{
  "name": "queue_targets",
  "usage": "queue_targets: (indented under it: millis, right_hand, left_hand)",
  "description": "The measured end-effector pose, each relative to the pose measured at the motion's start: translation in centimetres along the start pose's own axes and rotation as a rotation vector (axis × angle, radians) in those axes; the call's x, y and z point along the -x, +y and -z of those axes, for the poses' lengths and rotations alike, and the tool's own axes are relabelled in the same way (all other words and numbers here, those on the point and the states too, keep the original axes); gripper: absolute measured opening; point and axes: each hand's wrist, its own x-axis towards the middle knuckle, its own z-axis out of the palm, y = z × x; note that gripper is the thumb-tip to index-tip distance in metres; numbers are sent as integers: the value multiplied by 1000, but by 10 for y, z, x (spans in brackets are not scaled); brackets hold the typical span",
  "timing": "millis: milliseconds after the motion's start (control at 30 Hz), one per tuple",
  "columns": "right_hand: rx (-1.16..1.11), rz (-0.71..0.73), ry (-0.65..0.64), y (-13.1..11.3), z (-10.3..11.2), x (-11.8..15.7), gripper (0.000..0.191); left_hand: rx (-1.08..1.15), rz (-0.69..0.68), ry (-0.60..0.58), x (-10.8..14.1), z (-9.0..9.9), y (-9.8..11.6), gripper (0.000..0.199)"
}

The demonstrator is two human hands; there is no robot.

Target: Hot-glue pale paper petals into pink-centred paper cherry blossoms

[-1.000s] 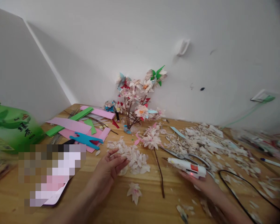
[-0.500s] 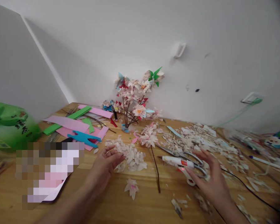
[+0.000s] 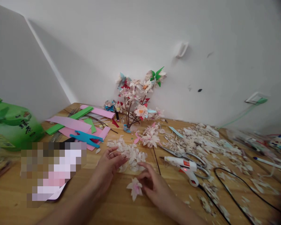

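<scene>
A loose pile of pale petals (image 3: 133, 156) lies on the wooden table in front of me. My left hand (image 3: 111, 162) is at the pile's left edge, its fingers loosely bent and apart, with nothing visible in them. On the other side, my right hand (image 3: 153, 184) is open between the pile and a single white flower with a pink centre (image 3: 135, 188). Its thumb and fingers come close to that flower's right edge; whether they touch it I cannot tell. To the right, a white glue gun (image 3: 184, 165) with a small red light lies against scissors (image 3: 199, 161).
Behind the pile, a flower cluster (image 3: 151, 137) lies on a brown stem; more flowers (image 3: 134, 90) stand upright near the wall. Coloured paper strips (image 3: 70, 123), a phone (image 3: 58, 190) and a green bottle (image 3: 18, 128) are left. Scraps (image 3: 196, 137) and a black cord (image 3: 234, 193) spread right.
My right hand has left the glue gun and moved left to beside the single flower and the petals. The glue gun now rests on the table. My left hand has stayed by the pile.
</scene>
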Motion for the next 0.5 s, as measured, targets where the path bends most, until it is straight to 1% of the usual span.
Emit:
queue_targets:
  millis: [67, 133, 200, 267, 333, 400, 500]
  right_hand:
    - [-150, -62, 68, 3, 2, 3, 60]
    - [-192, -32, 145, 5, 4, 7, 56]
    - [-114, 88, 233, 5, 6, 11, 53]
    - [30, 240, 321, 2, 10, 16, 48]
    - [170, 364, 382, -4, 16, 20, 45]
    - [264, 443, 398, -10, 21, 24, 46]
    - [286, 552, 397, -16, 27, 29, 58]
  left_hand:
    - [-35, -14, -12, -2, 1, -1, 38]
    - [-96, -48, -32, -3, 2, -3, 43]
    - [-160, -114, -85, -2, 2, -3, 45]
    - [-207, -225, -161, 3, -1, -3, 46]
    - [-238, -346, -232, 12, -4, -3, 46]
    - [-274, -414, -282, 23, -7, -3, 45]
    - [-344, -464, -333, 38, -8, -7, 43]
